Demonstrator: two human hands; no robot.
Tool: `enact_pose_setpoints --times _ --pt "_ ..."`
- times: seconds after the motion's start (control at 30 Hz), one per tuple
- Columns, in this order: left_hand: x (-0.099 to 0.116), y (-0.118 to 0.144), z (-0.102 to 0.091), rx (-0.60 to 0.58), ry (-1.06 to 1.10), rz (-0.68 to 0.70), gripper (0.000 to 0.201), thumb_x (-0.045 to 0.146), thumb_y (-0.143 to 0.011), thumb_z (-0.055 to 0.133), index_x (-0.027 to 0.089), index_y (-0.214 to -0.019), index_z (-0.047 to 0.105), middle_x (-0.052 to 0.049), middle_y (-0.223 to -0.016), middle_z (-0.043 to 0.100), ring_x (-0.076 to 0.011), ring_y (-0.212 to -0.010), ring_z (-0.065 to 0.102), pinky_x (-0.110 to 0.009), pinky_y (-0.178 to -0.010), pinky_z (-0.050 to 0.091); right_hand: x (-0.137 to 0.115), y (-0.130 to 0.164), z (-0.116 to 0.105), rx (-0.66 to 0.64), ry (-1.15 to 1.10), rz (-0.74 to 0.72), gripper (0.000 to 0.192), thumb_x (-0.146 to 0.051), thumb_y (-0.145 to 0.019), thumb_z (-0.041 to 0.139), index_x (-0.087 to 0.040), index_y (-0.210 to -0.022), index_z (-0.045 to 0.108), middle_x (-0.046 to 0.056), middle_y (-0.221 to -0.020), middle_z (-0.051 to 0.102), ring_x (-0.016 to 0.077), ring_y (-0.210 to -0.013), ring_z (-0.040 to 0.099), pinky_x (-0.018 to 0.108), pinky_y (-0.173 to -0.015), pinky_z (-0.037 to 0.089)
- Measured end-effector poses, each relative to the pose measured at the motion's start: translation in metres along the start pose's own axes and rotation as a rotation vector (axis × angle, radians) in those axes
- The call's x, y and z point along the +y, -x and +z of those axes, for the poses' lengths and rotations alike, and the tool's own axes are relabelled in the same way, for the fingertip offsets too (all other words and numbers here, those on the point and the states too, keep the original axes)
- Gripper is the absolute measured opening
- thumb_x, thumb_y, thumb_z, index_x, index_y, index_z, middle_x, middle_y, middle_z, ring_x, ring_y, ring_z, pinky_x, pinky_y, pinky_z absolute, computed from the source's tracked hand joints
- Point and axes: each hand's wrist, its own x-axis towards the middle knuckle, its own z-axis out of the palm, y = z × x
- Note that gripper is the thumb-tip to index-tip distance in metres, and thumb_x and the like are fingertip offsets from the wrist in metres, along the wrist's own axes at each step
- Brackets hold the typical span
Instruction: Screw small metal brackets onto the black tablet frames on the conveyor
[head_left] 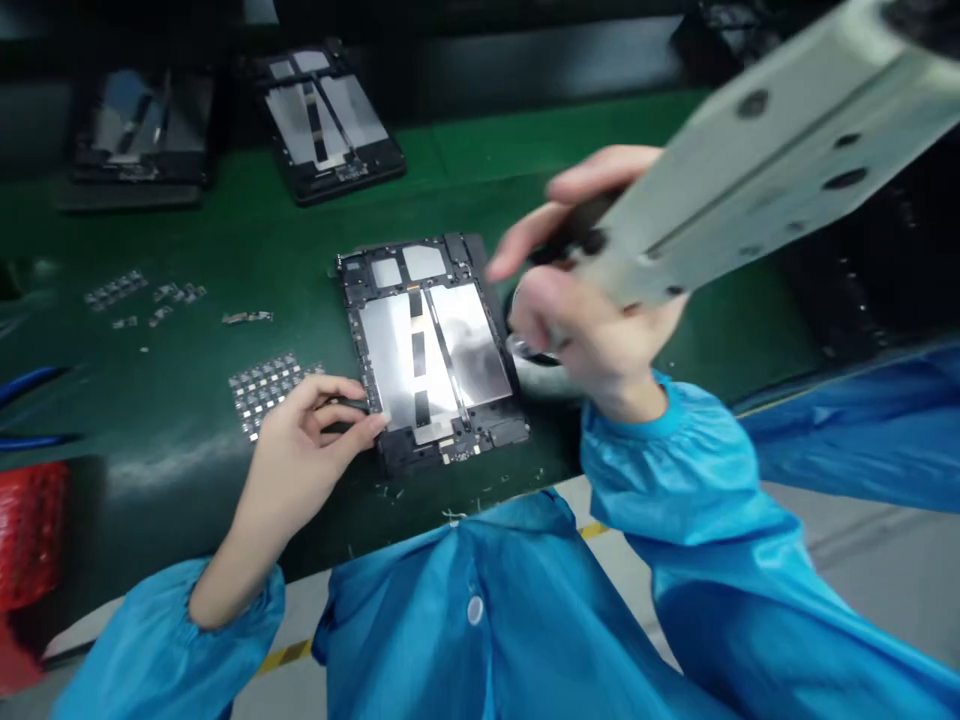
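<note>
Opened tablet flat on green mat, left hand pinching its lower-left corner, right hand raised just right of it, closed around dark tool handle

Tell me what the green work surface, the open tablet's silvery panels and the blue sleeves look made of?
The green work surface looks like a matte rubbery mat, with only a dull sheen. The open tablet's silvery panels look like metal foil or sheet: they reflect light brightly within a black, probably plastic, frame. The blue sleeves look like thin, slightly glossy woven fabric, gathered at the cuffs.
</note>
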Motion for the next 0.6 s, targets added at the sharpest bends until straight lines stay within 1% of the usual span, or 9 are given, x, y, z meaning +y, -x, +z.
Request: enact_pose_setpoints --times 0.03,0.07,0.1,0.17,0.23,0.37,0.5,0.57,0.6 --pt "0.002 0.0 0.002 0.009 -0.005 -0.016 0.043 0.031 -0.077 0.107 0.019 -0.101 0.073 -0.003 -0.109 0.074 -0.0156 -0.082 0.08 -0.024 -0.068 0.074 0.01 0.001 -0.019 0.048 -0.019 -0.047 0.042 -0.042 -0.102 0.083 -0.027 -0.135 0.062 -0.003 -0.098 0.069 0.0006 -0.053 0.044 0.013 -0.038 0.032" --pt "0.004 -0.001 0.004 0.022 -0.012 -0.021 0.042 0.031 -0.077 0.107 0.019 -0.1 0.074 -0.003 -0.11 0.074 -0.0153 -0.081 0.08 -0.025 -0.068 0.074 0.02 0.003 -0.034 0.107 -0.036 -0.108 0.039 -0.037 -0.101 0.084 -0.025 -0.131 0.063 -0.004 -0.091 0.066 -0.0008 -0.047 0.035 0.013 -0.035 0.024" --pt "0.007 -0.002 0.006 0.034 -0.022 -0.02 0.041 0.031 -0.077 0.107 0.019 -0.099 0.074 -0.004 -0.112 0.074 -0.0152 -0.082 0.08 -0.025 -0.068 0.075 0.028 0.005 -0.046 0.155 -0.044 -0.141 0.036 -0.033 -0.1 0.084 -0.024 -0.129 0.065 -0.004 -0.085 0.062 -0.0015 -0.044 0.029 0.013 -0.033 0.019" --pt "0.012 -0.006 0.008 0.057 -0.059 -0.012 0.039 0.031 -0.078 0.106 0.019 -0.099 0.076 -0.005 -0.115 0.076 -0.0158 -0.083 0.081 -0.025 -0.07 0.075 0.038 0.01 -0.059 0.221 -0.05 -0.183 0.033 -0.026 -0.098 0.085 -0.021 -0.125 0.066 -0.005 -0.076 0.055 -0.0016 -0.04 0.025 0.014 -0.033 0.017" --pt "0.019 -0.012 0.007 0.036 -0.121 -0.024 0.039 0.033 -0.079 0.106 0.02 -0.102 0.078 -0.005 -0.111 0.079 -0.0181 -0.084 0.083 -0.026 -0.072 0.076 0.04 0.014 -0.061 0.234 -0.055 -0.189 0.033 -0.024 -0.097 0.084 -0.019 -0.125 0.068 -0.005 -0.074 0.052 -0.0014 -0.04 0.027 0.013 -0.033 0.018" --pt "0.033 -0.026 -0.002 -0.11 -0.255 -0.08 0.043 0.041 -0.082 0.106 0.023 -0.113 0.083 -0.004 -0.094 0.081 -0.0226 -0.079 0.084 -0.028 -0.068 0.075 0.035 0.013 -0.049 0.221 -0.062 -0.211 0.032 -0.028 -0.098 0.083 -0.02 -0.126 0.068 -0.004 -0.079 0.049 -0.0025 -0.045 0.029 0.012 -0.036 0.019" --pt "0.04 -0.033 -0.006 -0.174 -0.269 -0.098 0.04 0.042 -0.084 0.106 0.025 -0.115 0.087 -0.005 -0.101 0.084 -0.0218 -0.08 0.084 -0.03 -0.074 0.078 0.031 0.01 -0.043 0.112 -0.088 -0.271 0.037 -0.026 -0.099 0.081 -0.024 -0.133 0.069 -0.005 -0.077 0.047 -0.0014 -0.046 0.03 0.013 -0.037 0.021" --pt "0.038 -0.034 -0.007 -0.177 -0.242 -0.102 0.038 0.04 -0.085 0.106 0.026 -0.115 0.087 -0.005 -0.108 0.084 -0.0212 -0.085 0.084 -0.029 -0.077 0.079 0.028 0.009 -0.044 0.059 -0.088 -0.254 0.035 -0.025 -0.1 0.082 -0.024 -0.134 0.072 -0.005 -0.073 0.045 -0.0001 -0.045 0.034 0.013 -0.037 0.024" --pt "0.036 -0.034 -0.007 -0.177 -0.23 -0.105 0.038 0.039 -0.085 0.106 0.027 -0.116 0.087 -0.004 -0.109 0.084 -0.0208 -0.086 0.084 -0.028 -0.077 0.078 0.027 0.009 -0.045 0.06 -0.084 -0.225 0.033 -0.025 -0.1 0.082 -0.024 -0.132 0.074 -0.005 -0.072 0.046 0.0004 -0.045 0.037 0.013 -0.037 0.025"
